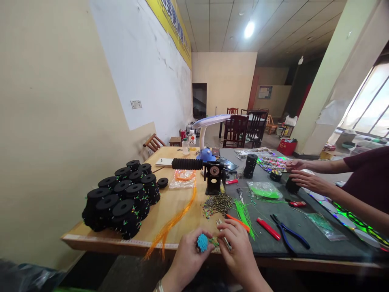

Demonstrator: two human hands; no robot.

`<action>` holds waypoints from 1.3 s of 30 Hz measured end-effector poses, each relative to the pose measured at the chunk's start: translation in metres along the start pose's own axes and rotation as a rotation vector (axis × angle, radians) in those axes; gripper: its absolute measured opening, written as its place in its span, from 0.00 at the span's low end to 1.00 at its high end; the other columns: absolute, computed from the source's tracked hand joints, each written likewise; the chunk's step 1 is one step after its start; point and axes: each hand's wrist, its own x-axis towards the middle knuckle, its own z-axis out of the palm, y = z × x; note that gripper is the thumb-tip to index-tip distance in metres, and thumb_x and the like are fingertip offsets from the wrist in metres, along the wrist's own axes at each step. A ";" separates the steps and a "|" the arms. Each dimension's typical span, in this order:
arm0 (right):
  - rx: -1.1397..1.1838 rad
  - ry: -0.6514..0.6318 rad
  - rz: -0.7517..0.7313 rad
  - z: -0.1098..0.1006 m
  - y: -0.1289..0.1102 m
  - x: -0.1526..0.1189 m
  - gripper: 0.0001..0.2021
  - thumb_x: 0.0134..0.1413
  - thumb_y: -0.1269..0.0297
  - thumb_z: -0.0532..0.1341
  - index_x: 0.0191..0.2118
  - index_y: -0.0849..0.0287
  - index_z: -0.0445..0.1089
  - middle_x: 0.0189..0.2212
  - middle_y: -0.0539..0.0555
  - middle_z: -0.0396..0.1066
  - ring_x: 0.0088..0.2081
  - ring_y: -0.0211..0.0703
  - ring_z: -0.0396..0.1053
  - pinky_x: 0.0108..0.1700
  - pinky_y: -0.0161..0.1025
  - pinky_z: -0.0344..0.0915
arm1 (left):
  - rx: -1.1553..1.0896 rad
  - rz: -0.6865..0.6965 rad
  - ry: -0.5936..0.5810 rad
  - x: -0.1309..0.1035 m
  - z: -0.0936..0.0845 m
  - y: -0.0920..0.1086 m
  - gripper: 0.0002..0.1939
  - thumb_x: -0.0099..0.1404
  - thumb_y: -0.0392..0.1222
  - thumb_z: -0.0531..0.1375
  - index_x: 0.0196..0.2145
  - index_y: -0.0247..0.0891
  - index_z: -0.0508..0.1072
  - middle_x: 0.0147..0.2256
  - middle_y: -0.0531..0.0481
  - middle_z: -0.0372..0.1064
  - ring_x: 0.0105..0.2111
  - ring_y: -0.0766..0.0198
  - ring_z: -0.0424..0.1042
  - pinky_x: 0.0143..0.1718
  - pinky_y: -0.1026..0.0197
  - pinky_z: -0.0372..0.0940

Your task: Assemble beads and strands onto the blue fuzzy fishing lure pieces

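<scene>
My left hand (190,251) is closed round a small bundle (202,242) with bright turquoise ends and a dark side. Close beside it, my right hand (235,243) curls its fingers round a slim metal tool (224,236), whose narrow tips point away from me; its exact kind is partly hidden. Small green and orange bits show between the two hands at the table's front edge. Just beyond my fingers lies a pile of small brass-and-dark pieces (219,202). An orange stick-like item (238,223) and bright green strands (243,213) lie past my right hand.
Black foam spools (123,207) stand grouped at left, near orange strands (179,219). A black clamp device (214,178) and desk lamp (206,152) stand ahead. A red lighter (268,228) and blue-handled pliers (290,235) lie right. Another person's hands (306,178) hold a black spool.
</scene>
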 end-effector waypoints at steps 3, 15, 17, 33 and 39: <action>0.063 -0.024 0.046 0.002 -0.002 0.000 0.04 0.54 0.70 0.58 0.31 0.54 0.69 0.40 0.53 0.75 0.49 0.52 0.68 0.49 0.52 0.65 | 0.000 0.026 0.037 0.000 -0.001 -0.002 0.05 0.60 0.40 0.62 0.33 0.36 0.75 0.30 0.48 0.75 0.32 0.59 0.73 0.34 0.63 0.64; 0.147 -0.075 0.023 -0.001 -0.010 0.007 0.04 0.55 0.68 0.58 0.33 0.54 0.70 0.38 0.53 0.75 0.47 0.49 0.68 0.51 0.49 0.64 | -0.029 0.042 0.053 0.000 -0.003 -0.005 0.06 0.61 0.40 0.60 0.32 0.35 0.74 0.29 0.47 0.75 0.30 0.61 0.72 0.32 0.63 0.64; 0.154 -0.058 0.017 0.000 -0.012 0.008 0.04 0.55 0.69 0.58 0.32 0.54 0.70 0.38 0.53 0.75 0.47 0.49 0.69 0.50 0.49 0.65 | -0.036 0.037 0.062 0.000 -0.003 -0.005 0.06 0.61 0.40 0.60 0.32 0.35 0.74 0.29 0.47 0.74 0.30 0.60 0.72 0.32 0.63 0.64; 0.112 -0.158 -0.104 -0.001 -0.011 0.012 0.07 0.54 0.73 0.60 0.35 0.53 0.71 0.42 0.51 0.75 0.50 0.49 0.66 0.52 0.53 0.63 | 0.024 0.055 0.024 -0.004 -0.012 -0.004 0.04 0.59 0.37 0.62 0.27 0.36 0.75 0.27 0.50 0.73 0.28 0.62 0.71 0.31 0.64 0.61; 0.115 -0.204 -0.145 0.003 -0.021 0.016 0.10 0.49 0.76 0.59 0.34 0.52 0.71 0.42 0.50 0.75 0.50 0.48 0.66 0.57 0.56 0.59 | 0.061 0.049 0.006 -0.010 -0.018 -0.012 0.04 0.58 0.35 0.60 0.27 0.35 0.75 0.25 0.50 0.73 0.27 0.62 0.70 0.29 0.64 0.60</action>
